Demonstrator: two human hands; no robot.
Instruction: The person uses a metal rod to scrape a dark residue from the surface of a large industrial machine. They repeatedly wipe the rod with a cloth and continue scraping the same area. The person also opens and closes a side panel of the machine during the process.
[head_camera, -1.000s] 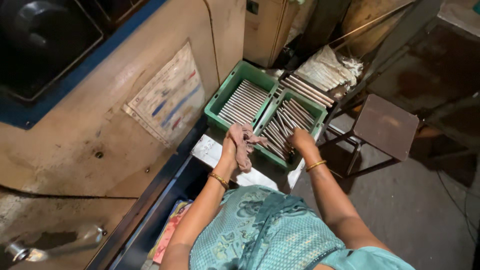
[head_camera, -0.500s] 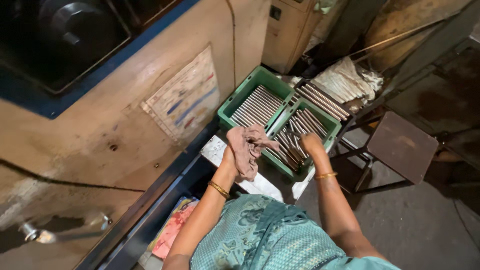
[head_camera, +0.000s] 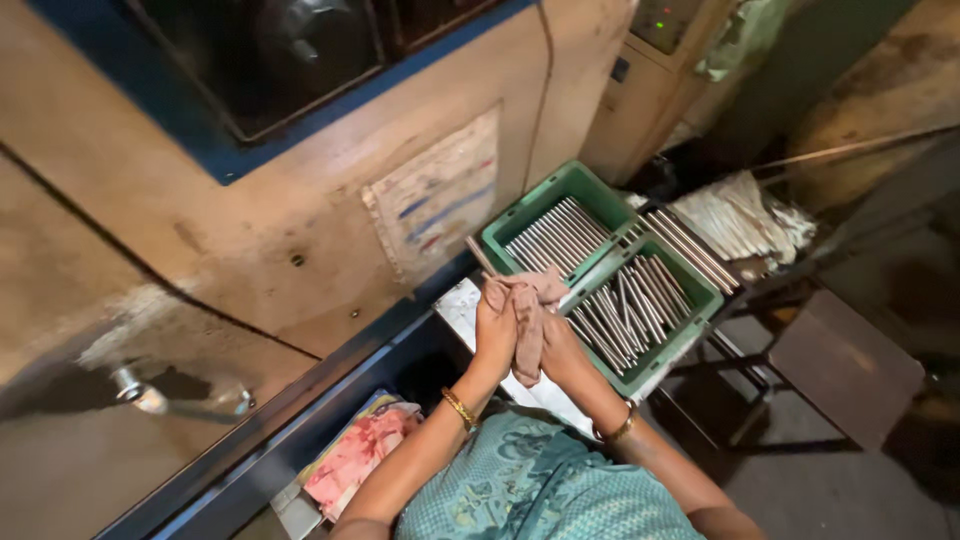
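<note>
My left hand (head_camera: 493, 330) and my right hand (head_camera: 558, 347) are pressed together around a dirty pinkish rag (head_camera: 527, 318). A thin metal rod (head_camera: 479, 255) sticks up and to the left out of the rag, above my left hand. Both hands hover over a white sheet (head_camera: 462, 303) in front of a green two-part crate (head_camera: 580, 185). Its far compartment holds neatly laid metal rods (head_camera: 556, 235). Loose rods (head_camera: 632, 305) lie criss-crossed in the near compartment, just right of my right hand.
A beige machine panel (head_camera: 300, 200) with a blue frame rises on the left, a metal handle (head_camera: 150, 398) low on it. More rods lie on whitish sheets (head_camera: 742, 215) behind the crate. A brown stool (head_camera: 845, 365) stands at right. Pink cloth (head_camera: 358, 452) lies below.
My right hand has left the near compartment's rods and joined my left hand at the rag. A rod now pokes out of the rag. The camera view has moved closer.
</note>
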